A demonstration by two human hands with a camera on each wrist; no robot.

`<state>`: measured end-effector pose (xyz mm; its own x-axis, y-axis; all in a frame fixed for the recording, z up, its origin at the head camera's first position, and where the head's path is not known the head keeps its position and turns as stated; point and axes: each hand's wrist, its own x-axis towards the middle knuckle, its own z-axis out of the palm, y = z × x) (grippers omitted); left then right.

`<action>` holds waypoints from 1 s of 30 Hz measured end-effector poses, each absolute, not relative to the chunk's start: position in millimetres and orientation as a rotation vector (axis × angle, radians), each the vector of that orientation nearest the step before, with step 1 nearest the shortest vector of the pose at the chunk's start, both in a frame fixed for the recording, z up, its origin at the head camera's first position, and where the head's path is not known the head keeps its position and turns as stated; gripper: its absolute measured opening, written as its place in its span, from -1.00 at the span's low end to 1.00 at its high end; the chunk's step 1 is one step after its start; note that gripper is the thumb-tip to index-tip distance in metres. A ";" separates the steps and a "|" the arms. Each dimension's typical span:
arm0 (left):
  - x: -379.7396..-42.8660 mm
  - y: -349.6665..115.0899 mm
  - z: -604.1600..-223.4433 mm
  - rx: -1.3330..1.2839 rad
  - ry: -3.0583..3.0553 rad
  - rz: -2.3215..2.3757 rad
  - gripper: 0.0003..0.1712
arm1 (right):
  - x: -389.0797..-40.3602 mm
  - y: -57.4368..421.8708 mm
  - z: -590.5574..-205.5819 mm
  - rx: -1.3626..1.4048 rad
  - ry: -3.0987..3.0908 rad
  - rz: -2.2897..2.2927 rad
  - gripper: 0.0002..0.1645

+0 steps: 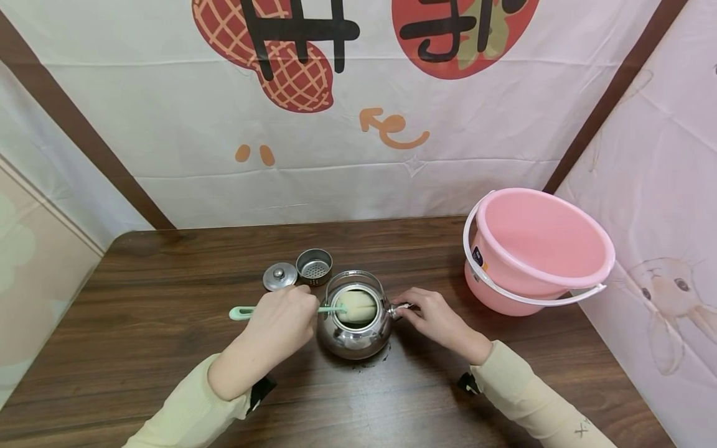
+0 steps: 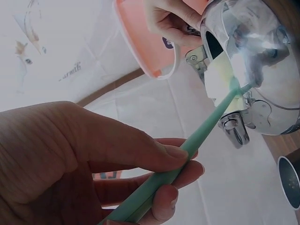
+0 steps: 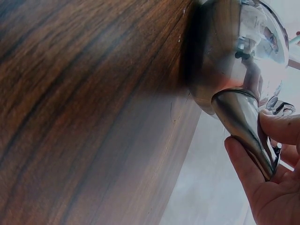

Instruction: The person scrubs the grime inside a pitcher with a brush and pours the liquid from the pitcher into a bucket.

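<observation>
A shiny steel teapot (image 1: 354, 345) without its lid stands on the table, its handle raised. My left hand (image 1: 284, 314) grips the green handle of a sponge brush (image 2: 201, 133), thumb on one side and fingers curled on the other. The brush's pale sponge head (image 1: 358, 306) sits in the teapot's round opening. At the teapot's right side, my right hand (image 1: 434, 316) pinches the tapered spout (image 3: 243, 122) between thumb and fingers. Behind the left hand lie the round lid (image 1: 279, 275) with its knob and a perforated steel strainer cup (image 1: 315, 267).
A pink bucket (image 1: 476, 280) with a white handle stands at the table's back right. The dark wooden table (image 1: 168, 323) meets a printed cloth wall (image 1: 358, 193) at the back. Small dark wet spots (image 1: 386, 356) mark the wood beside the teapot.
</observation>
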<state>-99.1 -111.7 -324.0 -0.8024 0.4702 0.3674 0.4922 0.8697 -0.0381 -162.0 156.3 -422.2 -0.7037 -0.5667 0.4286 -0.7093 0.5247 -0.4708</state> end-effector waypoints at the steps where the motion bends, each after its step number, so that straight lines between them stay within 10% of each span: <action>1: -98.6 -111.9 -323.8 -0.714 -2.672 -0.081 -0.69 | -162.0 156.3 -422.3 1.082 -2.542 0.936 -0.83; 30: -92.0 -111.5 -321.3 -0.775 -2.700 -0.099 -0.71 | -162.4 157.6 -425.1 1.075 -2.555 0.928 -0.85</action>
<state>-92.0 -111.5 -321.3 -0.7980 0.5040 0.3305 0.5268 0.8497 -0.0237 -162.4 157.6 -425.1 -0.7089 -0.5661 0.4207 -0.7041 0.5338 -0.4683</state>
